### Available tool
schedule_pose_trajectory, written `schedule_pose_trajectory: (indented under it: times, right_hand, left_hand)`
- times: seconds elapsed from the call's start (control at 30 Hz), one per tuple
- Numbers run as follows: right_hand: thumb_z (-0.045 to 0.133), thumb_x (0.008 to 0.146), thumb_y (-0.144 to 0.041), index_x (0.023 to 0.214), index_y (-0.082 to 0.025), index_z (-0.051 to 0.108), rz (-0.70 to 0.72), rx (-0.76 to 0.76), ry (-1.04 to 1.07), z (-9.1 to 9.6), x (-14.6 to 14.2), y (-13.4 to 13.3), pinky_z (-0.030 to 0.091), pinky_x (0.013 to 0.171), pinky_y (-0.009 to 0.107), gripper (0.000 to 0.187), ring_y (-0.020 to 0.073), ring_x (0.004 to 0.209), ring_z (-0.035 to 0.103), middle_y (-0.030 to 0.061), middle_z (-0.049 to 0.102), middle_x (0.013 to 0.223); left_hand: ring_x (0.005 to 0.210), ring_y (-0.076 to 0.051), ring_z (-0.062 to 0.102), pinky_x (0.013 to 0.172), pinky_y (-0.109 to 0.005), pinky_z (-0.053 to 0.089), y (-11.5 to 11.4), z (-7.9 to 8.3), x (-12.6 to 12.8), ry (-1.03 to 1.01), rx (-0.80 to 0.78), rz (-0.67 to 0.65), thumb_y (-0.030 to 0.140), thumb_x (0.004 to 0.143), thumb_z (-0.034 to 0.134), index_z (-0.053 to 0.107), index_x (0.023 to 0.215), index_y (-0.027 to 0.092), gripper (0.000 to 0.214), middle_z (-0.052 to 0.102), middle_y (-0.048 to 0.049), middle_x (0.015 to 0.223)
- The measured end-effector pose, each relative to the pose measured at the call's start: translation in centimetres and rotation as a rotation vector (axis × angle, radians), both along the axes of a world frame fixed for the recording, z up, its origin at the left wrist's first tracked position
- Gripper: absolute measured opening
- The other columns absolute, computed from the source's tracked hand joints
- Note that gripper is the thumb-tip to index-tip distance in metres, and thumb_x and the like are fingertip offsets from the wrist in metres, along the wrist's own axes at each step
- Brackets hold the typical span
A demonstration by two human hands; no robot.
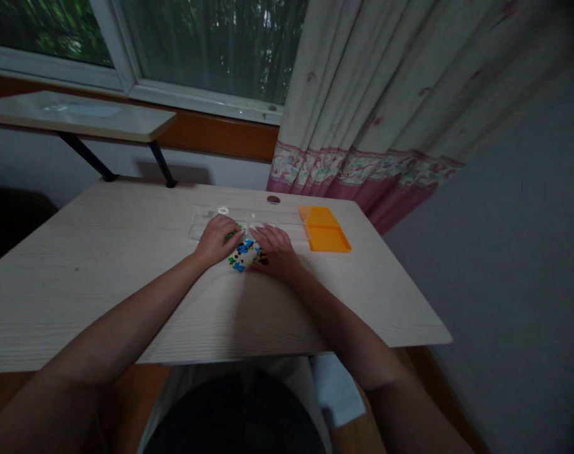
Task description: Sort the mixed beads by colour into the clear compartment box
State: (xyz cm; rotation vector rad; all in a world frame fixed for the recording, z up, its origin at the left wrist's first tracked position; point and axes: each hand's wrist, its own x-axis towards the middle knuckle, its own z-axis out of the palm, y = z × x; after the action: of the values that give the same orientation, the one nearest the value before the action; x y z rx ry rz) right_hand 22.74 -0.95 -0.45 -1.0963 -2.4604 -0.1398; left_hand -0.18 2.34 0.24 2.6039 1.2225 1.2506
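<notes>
A pile of small blue, yellow, green, black and white plastic pieces (246,251) lies loose on the table. At its upper left is my left hand (217,241), fingers curled and thumb meeting the fingertips. Some green bits (230,235) show between that thumb and the fingers; what the tips pinch is too small to make out. My right hand (280,253) rests along the pile's right side, its fingers stretched forward and partly covering dark pieces. Just beyond both hands is a clear plastic tray with compartments (195,227), partly hidden by the fingers.
An orange plastic case (331,238) lies to the right of the clear tray. The pale wooden table (140,265) has a round dark disc (273,200) at its back edge. A raised shelf (140,126) stands at back left, a curtain (357,139) at back right.
</notes>
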Motion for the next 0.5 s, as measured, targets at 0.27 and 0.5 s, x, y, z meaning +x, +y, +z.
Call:
schedule_pose_trajectory:
  times: [0.27,0.5]
  right_hand:
    - [0.061,0.077,-0.072,0.150,-0.017,0.036,-0.136,0.008,0.058,-0.3,0.7,0.8,0.021,0.117,0.049,0.094,0.0328,0.140,0.035,0.0152,0.046,0.147]
    - [0.057,0.077,-0.074,0.152,-0.014,0.029,-0.120,0.005,0.109,0.2,-2.5,-1.5,0.010,0.120,0.053,0.099,0.0333,0.142,0.032,0.0169,0.044,0.149]
  left_hand:
    - [0.089,-0.023,0.056,0.087,-0.041,0.044,0.1,0.0,-0.1,0.004,-0.001,0.036,0.040,0.095,0.049,0.065,0.083,0.020,0.028,0.066,-0.0067,0.086]
    - [0.093,-0.024,0.056,0.090,-0.042,0.043,0.1,0.1,-0.1,-0.061,0.022,0.179,0.041,0.095,0.047,0.064,0.084,0.020,0.029,0.067,-0.0071,0.087]
